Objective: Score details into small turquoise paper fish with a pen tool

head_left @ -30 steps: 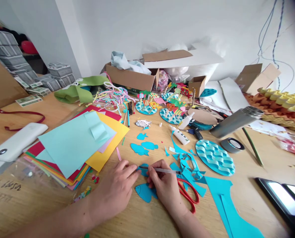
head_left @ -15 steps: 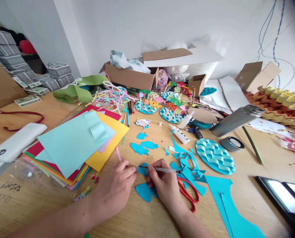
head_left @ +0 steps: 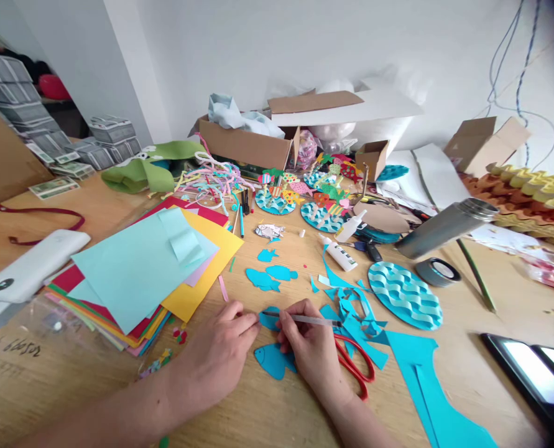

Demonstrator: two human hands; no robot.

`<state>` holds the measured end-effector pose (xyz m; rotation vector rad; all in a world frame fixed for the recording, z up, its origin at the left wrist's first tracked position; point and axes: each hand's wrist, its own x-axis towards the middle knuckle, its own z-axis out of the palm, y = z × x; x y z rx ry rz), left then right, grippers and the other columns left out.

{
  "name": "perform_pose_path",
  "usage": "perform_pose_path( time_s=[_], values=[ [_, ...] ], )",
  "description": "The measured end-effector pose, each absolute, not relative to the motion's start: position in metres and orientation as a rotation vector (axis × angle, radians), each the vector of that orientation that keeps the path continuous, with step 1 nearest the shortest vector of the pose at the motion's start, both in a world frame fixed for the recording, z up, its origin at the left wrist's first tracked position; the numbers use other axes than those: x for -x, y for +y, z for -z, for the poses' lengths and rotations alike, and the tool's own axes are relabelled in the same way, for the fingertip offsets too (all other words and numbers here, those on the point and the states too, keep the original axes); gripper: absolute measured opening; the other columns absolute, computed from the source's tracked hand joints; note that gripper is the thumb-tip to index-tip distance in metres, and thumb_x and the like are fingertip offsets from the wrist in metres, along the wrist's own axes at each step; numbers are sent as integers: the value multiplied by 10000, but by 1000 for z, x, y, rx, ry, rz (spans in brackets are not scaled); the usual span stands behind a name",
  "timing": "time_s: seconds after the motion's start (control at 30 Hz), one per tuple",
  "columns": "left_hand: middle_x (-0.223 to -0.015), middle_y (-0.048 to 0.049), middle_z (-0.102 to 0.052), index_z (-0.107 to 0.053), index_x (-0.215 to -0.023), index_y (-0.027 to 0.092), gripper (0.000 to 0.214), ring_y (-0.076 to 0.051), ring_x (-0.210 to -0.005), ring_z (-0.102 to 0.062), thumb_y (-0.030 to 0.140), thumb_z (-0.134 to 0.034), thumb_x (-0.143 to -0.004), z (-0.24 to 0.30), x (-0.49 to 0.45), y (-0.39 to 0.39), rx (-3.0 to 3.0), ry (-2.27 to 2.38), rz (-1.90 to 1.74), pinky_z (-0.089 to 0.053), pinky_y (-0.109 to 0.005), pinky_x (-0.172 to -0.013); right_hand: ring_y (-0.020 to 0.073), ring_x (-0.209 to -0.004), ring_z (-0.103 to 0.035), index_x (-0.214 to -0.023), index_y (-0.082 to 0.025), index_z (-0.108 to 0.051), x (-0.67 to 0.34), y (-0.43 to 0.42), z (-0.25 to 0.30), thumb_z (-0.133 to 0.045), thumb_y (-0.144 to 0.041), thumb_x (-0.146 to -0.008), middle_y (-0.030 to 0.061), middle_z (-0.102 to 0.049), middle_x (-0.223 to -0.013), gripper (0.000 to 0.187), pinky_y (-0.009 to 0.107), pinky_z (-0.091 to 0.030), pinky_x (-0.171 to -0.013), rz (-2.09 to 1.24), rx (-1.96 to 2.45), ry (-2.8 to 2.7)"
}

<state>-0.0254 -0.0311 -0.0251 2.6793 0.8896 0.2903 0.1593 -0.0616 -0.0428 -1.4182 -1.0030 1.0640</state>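
A blue paper fish (head_left: 270, 323) lies on the counter (head_left: 258, 417) between the two hands, partly covered by the right one. The tip of a slim pen (head_left: 311, 320) is at its surface, the shaft slanting off to the right. The right hand (head_left: 311, 348) has its grip closed around that pen, near the tip. The left hand (head_left: 223, 348) lies palm down, fingertips at the fish's left edge; its fingers sit close together, but I cannot tell whether its grip pinches anything. Just below, nearer the person, is a second blue fish (head_left: 270, 361) with a drawn eye and a curved line behind it, its tail side partly under the right hand. Red-handled scissors (head_left: 360, 367) lie right of that hand, beside tangled blue scraps (head_left: 351, 305) and a larger cut blue sheet (head_left: 426, 379). Beyond the hands are small blue cutouts (head_left: 280, 272) and a white glue bottle (head_left: 341, 254) on its side. A wavy-topped disc (head_left: 405, 295) lies to the right, and a paper stack (head_left: 132, 267) to the left.
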Motion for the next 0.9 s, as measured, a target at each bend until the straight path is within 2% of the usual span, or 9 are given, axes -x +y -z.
perform_pose_path(
  time_s=[0.9],
  values=[
    [-1233, -79, -644, -645, -1159, 137, 468, -261, -1111, -517, -62, -451, -783, 24, 25, -31, -2672, 892, -310, -500, -416, -982, 101, -395, -521, -733, -215, -531, -160, -61, 44, -697, -644, -793, -34, -600, -517, 464, 182, -433, -372, -1083, 1435, -985]
  ],
)
